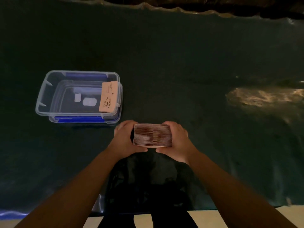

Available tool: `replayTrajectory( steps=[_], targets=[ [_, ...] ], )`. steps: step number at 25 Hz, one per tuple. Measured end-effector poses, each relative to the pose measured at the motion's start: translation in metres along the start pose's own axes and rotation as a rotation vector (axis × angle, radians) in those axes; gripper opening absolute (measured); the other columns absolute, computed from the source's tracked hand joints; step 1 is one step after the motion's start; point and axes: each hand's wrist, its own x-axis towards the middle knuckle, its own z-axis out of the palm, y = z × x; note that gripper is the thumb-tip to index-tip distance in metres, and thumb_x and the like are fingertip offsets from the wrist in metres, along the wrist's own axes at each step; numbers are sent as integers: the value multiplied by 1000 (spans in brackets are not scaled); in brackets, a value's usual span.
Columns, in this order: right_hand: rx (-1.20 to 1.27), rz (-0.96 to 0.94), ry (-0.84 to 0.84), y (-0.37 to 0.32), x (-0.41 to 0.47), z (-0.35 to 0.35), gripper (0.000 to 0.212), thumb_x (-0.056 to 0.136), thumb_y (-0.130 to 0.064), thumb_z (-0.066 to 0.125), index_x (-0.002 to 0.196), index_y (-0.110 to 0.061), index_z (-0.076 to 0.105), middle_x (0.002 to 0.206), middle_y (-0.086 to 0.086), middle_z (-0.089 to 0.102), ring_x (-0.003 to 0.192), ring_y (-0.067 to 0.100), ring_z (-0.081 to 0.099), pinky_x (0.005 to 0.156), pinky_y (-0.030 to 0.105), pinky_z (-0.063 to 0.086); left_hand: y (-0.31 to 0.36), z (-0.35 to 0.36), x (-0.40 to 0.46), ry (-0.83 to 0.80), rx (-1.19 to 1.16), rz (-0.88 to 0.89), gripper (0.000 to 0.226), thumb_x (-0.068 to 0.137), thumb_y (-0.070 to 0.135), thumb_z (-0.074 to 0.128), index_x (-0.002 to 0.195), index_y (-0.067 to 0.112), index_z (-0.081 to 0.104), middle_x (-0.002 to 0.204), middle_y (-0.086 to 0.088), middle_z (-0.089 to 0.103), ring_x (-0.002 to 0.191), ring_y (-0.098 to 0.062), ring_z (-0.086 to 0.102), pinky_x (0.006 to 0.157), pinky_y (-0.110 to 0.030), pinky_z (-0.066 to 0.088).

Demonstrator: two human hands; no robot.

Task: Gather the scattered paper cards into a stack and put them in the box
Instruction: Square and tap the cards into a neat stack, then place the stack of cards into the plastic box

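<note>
A thick stack of pinkish paper cards is held on edge just above the dark green cloth, squeezed between both hands. My left hand presses its left end and my right hand presses its right end, thumbs under the near side. The clear plastic box with blue clips stands open to the left, a short way beyond my left hand. Inside it, a smaller stack of cards with printed marks leans against the right wall.
The dark green cloth covers the whole table, with a glare patch at the right. The box sits on its lid. The table's near edge runs along the bottom, with my dark-clothed lap below it.
</note>
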Motion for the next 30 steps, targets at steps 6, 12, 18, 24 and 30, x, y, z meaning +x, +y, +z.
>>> replayTrajectory(
  steps=[6, 12, 18, 24, 30],
  targets=[
    [694, 152, -98, -36, -15, -16, 92, 55, -27, 102, 133, -27, 53, 128, -7, 71, 123, 17, 68, 90, 37, 62, 28, -47, -23, -121, -600, -87, 80, 51, 33, 100, 118, 52, 60, 125, 20, 70, 118, -3, 66, 88, -32, 61],
    [1144, 340, -146, -112, -8, -5, 100, 48, -29, 107, 133, -15, 57, 124, 4, 79, 117, 28, 75, 98, 49, 61, 49, -71, -40, 61, -1092, -188, 99, 48, 23, 99, 137, 24, 57, 126, -10, 73, 120, -28, 69, 95, -53, 59],
    [1114, 332, -142, -192, 25, -1, 84, 62, -31, 96, 135, -13, 58, 117, 0, 82, 110, 19, 78, 100, 43, 61, 46, -128, -41, 168, -1122, -151, 79, 63, 23, 92, 135, 28, 59, 127, -7, 73, 119, -28, 69, 92, -49, 59],
    [1001, 227, -124, -245, 66, -4, 40, 95, -33, 74, 133, -26, 65, 112, -6, 83, 105, 12, 79, 92, 38, 64, 21, -196, -28, 171, -1099, -118, 70, 74, 25, 86, 137, 19, 57, 127, -11, 74, 116, -31, 72, 96, -54, 58],
    [808, 195, -41, -280, 107, 5, 31, 99, -36, 72, 129, -39, 67, 123, -4, 79, 107, 12, 78, 82, 33, 67, -17, -236, -5, 46, -1091, -212, 57, 82, 27, 81, 135, 19, 61, 118, -11, 78, 107, -29, 76, 84, -44, 63]
  ],
)
